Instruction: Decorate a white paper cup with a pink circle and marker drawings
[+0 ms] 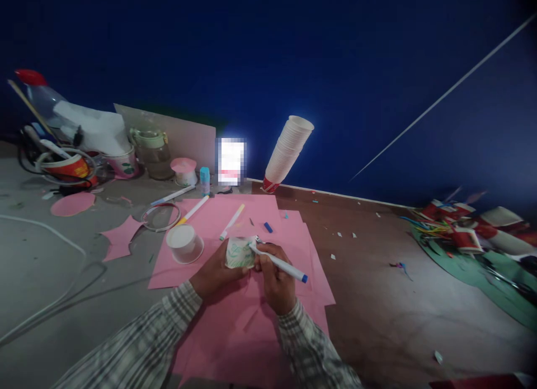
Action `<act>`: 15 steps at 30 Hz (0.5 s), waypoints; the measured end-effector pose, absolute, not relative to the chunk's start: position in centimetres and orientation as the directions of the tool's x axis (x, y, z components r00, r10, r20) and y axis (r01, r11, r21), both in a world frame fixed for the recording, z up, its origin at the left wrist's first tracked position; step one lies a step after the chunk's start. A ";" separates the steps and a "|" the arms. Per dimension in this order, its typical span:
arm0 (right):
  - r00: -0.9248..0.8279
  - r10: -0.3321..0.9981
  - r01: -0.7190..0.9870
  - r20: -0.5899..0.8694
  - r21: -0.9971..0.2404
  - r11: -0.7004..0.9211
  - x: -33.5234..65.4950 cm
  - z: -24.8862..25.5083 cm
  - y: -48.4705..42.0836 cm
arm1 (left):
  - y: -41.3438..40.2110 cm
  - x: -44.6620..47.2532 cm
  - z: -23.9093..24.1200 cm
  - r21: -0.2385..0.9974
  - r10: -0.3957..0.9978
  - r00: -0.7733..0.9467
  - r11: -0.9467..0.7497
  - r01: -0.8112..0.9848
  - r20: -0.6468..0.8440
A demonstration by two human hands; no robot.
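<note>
My left hand (216, 273) is closed round a small white paper cup (240, 254) with green marks drawn on its side. In my right hand (277, 274) is a white felt-tip pen (287, 265) with a blue end, its tip at the cup's upper right side. Pink paper sheets (289, 232) lie under both hands. Left of the cup, another white paper cup (185, 245) stands on the pink paper. A blue pen cap (268, 227) and a green-tipped marker (232, 222) lie just beyond my hands.
A tall leaning stack of paper cups (288, 148) stands by the blue wall. At the back left are a glass jar (151, 154), a glue stick (205, 180) and a red cup of tools (69, 168). Red cups (465, 239) lie on green sheets (453, 271) at the right.
</note>
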State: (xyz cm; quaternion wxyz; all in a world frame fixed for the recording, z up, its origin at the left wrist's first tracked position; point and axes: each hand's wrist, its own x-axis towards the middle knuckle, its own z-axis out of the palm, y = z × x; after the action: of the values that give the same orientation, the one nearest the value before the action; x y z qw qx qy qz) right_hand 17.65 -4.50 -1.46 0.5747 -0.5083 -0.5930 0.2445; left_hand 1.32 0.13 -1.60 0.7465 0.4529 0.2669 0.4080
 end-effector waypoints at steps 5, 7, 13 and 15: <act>0.164 0.890 0.291 0.426 -0.883 0.369 17.6 -1.3 -4.5 | 0.2 1.2 -1.7 0.901 0.840 0.543 0.257 -0.349 -0.030; 0.181 0.888 0.277 0.422 -0.888 0.366 17.6 -1.4 -4.6 | 0.2 1.2 -1.7 0.893 0.848 0.527 0.272 -0.359 -0.047; 0.156 0.854 0.316 0.496 -0.845 0.432 17.4 -1.1 -4.8 | 0.2 1.2 -1.8 0.886 0.840 0.541 0.286 -0.365 -0.048; 0.113 0.842 0.347 0.528 -0.815 0.464 17.3 -0.8 -4.8 | 0.2 1.2 -2.0 0.885 0.846 0.528 0.297 -0.359 -0.070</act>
State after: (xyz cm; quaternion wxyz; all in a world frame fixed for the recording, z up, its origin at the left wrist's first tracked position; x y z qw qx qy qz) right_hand 17.28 -4.80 -0.82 0.5783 -0.4712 -0.6307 0.2141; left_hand 1.16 0.19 -2.01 0.7559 0.4389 0.2775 0.3986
